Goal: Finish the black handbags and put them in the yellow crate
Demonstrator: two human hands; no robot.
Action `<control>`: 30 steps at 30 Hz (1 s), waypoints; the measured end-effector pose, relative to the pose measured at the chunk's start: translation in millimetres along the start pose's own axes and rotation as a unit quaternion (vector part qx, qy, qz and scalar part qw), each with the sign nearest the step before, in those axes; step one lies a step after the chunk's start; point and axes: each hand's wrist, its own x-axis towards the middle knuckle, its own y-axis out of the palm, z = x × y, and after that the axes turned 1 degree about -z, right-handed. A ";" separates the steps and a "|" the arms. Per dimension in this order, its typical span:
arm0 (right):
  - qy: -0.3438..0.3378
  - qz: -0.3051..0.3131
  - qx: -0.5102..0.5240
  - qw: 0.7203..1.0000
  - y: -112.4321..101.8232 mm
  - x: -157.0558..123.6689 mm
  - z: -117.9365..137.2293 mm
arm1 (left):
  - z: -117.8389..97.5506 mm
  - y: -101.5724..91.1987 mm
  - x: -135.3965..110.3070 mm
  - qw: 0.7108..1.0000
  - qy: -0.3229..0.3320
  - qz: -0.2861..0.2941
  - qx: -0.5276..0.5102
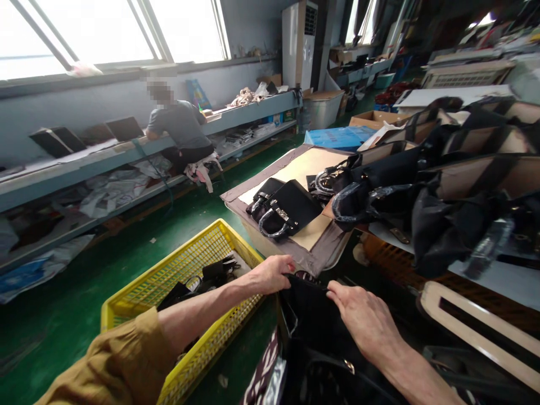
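A black bag (314,315) is in front of me at the bottom centre, its upper edge pulled up between my hands. My left hand (273,274) pinches the far left part of that edge. With thumb and fingers closed, my right hand (365,315) grips the edge on the right. A small gold-coloured metal fitting (349,367) shows low on the bag. Beside the bag's left side is a dark patterned cloth (265,365); I cannot tell what it belongs to. The lower part of the bag runs out of view.
A yellow plastic basket (169,264) with black pieces stands on the green floor at left. Black handbags (291,208) lie on a covered stand ahead; more black bags (392,169) are heaped at right. A person (179,124) sits at a long bench (84,163).
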 end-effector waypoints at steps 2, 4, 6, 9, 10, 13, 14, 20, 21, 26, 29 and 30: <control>0.006 0.004 0.004 1.000 0.4 0.1 0.9 | -2.5 0.0 0.5 1.000 -0.004 0.016 -0.014; 0.006 -0.002 0.007 1.000 1.3 1.0 0.8 | -4.1 2.5 0.3 0.999 -0.009 0.015 -0.027; 0.001 -0.013 0.006 1.000 2.2 2.2 0.0 | -4.4 5.9 -0.3 0.999 -0.007 0.009 -0.039; -0.006 -0.027 0.000 1.000 2.8 4.4 -1.3 | -2.2 10.1 -1.4 0.999 0.005 -0.006 -0.037; -0.008 -0.032 -0.003 0.999 2.9 5.2 -1.5 | -0.8 11.1 -1.7 0.999 0.007 -0.011 -0.031; -0.019 -0.048 -0.016 0.999 3.3 8.0 -1.9 | 3.6 13.0 -1.9 0.999 0.006 -0.026 -0.017; -0.024 -0.056 -0.021 0.998 3.6 8.9 -2.1 | 4.6 13.3 -1.9 0.999 0.004 -0.029 -0.014; -0.096 -0.081 -0.054 0.991 6.8 12.0 -3.6 | 0.0 13.8 -3.2 0.999 -0.008 -0.042 0.010; -0.106 -0.075 -0.061 0.990 7.3 12.3 -3.9 | -1.8 13.9 -3.5 0.999 -0.008 -0.045 0.011; -0.135 -0.026 -0.038 0.990 6.7 15.1 -6.3 | -4.5 15.5 -3.5 0.999 -0.001 -0.041 0.016; -0.125 -0.012 -0.022 0.992 4.3 17.3 -7.9 | -1.9 17.0 -3.1 0.999 0.011 -0.038 0.019; -0.119 -0.008 -0.020 0.993 3.2 17.8 -8.2 | -1.4 17.4 -3.1 0.999 0.014 -0.037 0.019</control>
